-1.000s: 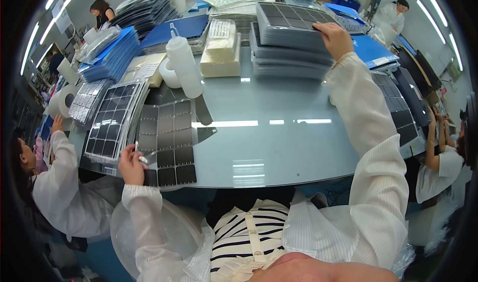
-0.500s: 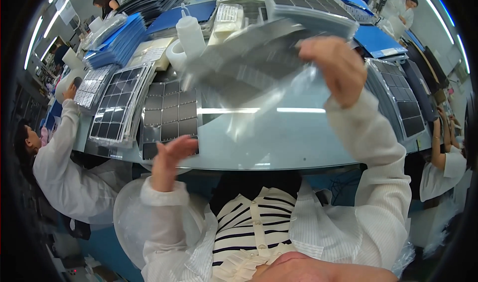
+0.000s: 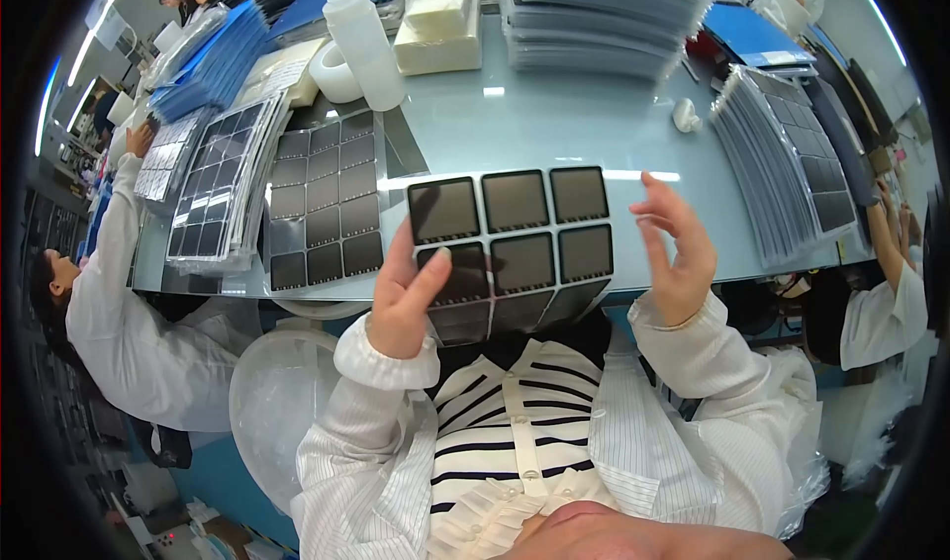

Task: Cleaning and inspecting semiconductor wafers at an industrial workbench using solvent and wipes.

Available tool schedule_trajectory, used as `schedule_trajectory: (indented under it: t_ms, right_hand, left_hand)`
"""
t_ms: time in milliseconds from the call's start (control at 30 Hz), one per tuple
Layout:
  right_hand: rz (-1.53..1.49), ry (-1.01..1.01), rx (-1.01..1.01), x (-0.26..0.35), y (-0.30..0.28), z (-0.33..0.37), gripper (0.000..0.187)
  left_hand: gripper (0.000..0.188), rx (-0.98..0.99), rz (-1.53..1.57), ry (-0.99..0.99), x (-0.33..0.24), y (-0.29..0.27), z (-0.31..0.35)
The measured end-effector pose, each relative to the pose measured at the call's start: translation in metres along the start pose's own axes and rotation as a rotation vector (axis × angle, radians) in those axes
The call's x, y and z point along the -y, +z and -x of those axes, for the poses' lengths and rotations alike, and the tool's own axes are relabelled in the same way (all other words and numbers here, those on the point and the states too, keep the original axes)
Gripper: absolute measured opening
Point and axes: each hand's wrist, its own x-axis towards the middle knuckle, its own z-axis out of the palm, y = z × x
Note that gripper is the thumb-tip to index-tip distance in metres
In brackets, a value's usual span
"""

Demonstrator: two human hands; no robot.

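My left hand (image 3: 404, 298) grips a sheet of dark square panels (image 3: 520, 260) by its left edge, thumb on top and fingers behind. The sheet is tilted up over the table's front edge, and its lower part bends away toward me. To its right, my right hand (image 3: 679, 253) is raised with fingers apart, holding nothing and not touching the sheet. Left of the sheet, another sheet of dark panels (image 3: 325, 186) lies flat on the table, with some of its squares bare.
Stacks of panel sheets stand at left (image 3: 220, 179), right (image 3: 787, 164) and back (image 3: 604, 26). A white squeeze bottle (image 3: 362, 50) stands beside a tape roll (image 3: 336, 73). A small white crumpled thing (image 3: 685, 116) lies at right. People work on both sides.
The sheet has come from the back of the table toward me and is now in my left hand. My right hand has let go of it and drawn back nearer.
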Motion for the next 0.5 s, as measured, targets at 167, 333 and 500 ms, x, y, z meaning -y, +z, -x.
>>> schedule_trajectory:
  t_ms: [167, 333, 500]
  right_hand:
    - [-0.423, 0.615, -0.007, -0.002, -0.013, 0.007, 0.042]
    - [-0.710, 0.787, 0.135, -0.004, -0.030, 0.021, 0.028]
    - [-0.693, 0.809, -0.056, 0.015, -0.032, 0.021, 0.007]
  left_hand:
    - [0.054, 0.076, -0.280, 0.168, 0.010, 0.012, 0.006]
    - [0.054, 0.084, -0.324, 0.236, 0.003, 0.022, 0.012]
    - [0.065, -0.047, -0.415, 0.277, 0.010, 0.017, 0.020]
